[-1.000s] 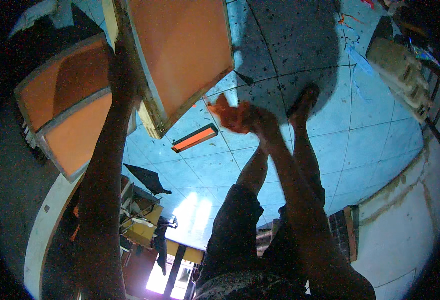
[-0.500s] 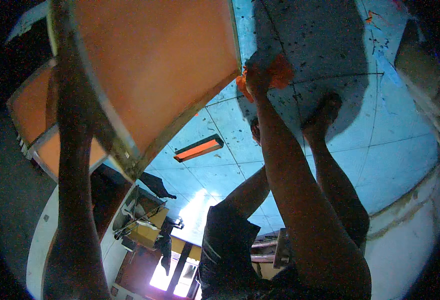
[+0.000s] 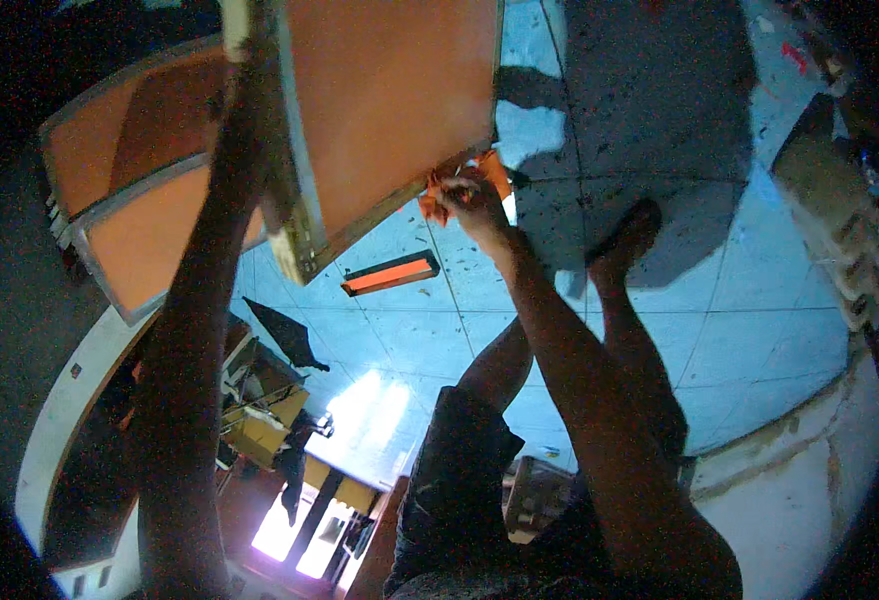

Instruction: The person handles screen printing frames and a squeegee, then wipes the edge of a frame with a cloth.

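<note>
A large orange panel in a wooden frame (image 3: 395, 90) is held up at a tilt in front of me. My left hand (image 3: 248, 65) is at its left frame bar, closed around it as far as the dark picture shows. My right hand (image 3: 472, 198) is bunched around a crumpled orange cloth (image 3: 500, 175). It presses the cloth against the panel's lower right edge, near the corner. Parts of the cloth stick out on both sides of my fingers.
Below the panel, a dark-rimmed oblong piece with an orange strip (image 3: 392, 273) lies on the blue tiled floor (image 3: 520, 270). More orange framed panels (image 3: 150, 240) lean at the left. A pale ledge (image 3: 780, 470) runs along the right. My bare foot (image 3: 635, 230) stands on the tiles.
The panel has shifted right with my left hand. My right hand has brought the cloth left and slightly down, from over the floor to the panel's edge.
</note>
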A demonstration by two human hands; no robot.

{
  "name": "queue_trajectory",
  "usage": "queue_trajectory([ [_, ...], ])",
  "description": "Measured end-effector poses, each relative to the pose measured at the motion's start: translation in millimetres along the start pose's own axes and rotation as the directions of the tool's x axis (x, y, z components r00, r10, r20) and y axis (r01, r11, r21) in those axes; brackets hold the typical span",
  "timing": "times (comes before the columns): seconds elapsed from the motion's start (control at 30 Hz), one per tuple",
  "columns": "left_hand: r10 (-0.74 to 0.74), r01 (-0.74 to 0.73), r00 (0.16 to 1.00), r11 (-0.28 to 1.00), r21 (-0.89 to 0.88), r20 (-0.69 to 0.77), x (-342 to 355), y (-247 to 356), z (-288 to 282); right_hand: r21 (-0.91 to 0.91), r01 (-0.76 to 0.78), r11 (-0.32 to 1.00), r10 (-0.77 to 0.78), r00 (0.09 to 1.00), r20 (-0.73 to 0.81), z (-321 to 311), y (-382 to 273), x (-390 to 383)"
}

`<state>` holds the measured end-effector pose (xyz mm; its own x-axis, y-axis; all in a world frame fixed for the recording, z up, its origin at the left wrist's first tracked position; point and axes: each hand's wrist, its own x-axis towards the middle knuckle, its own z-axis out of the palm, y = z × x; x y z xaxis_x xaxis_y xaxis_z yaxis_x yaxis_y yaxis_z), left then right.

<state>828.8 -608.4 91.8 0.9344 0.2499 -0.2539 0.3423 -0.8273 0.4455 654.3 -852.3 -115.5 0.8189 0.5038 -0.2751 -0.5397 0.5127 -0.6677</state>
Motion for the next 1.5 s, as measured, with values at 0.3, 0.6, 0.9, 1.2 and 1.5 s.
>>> queue_trajectory([
  [0.3,-0.204,0.138,0.974,0.880,-0.454,-0.100,-46,10,-9,-0.466,-0.222,0.856,-0.178,0.720,-0.670,-167,-190,-218],
  [0.6,-0.146,0.130,0.985,0.317,-0.940,0.088,-239,15,-181,0.230,-0.306,0.924,0.376,0.609,-0.698,-21,-187,-282],
  [0.9,-0.263,-0.109,0.960,-0.012,-0.994,-0.102,-435,16,-298,0.521,-0.051,0.852,0.249,0.915,-0.317,329,-229,-259],
  [1.2,-0.401,-0.369,0.838,0.085,-0.925,-0.371,-599,-29,-316,0.572,-0.008,0.820,0.149,0.968,-0.200,410,-189,-307],
  [1.5,-0.398,-0.364,0.852,0.018,-0.931,-0.341,-699,-190,-342,0.110,0.247,0.963,-0.208,0.937,-0.279,574,-134,-318],
])
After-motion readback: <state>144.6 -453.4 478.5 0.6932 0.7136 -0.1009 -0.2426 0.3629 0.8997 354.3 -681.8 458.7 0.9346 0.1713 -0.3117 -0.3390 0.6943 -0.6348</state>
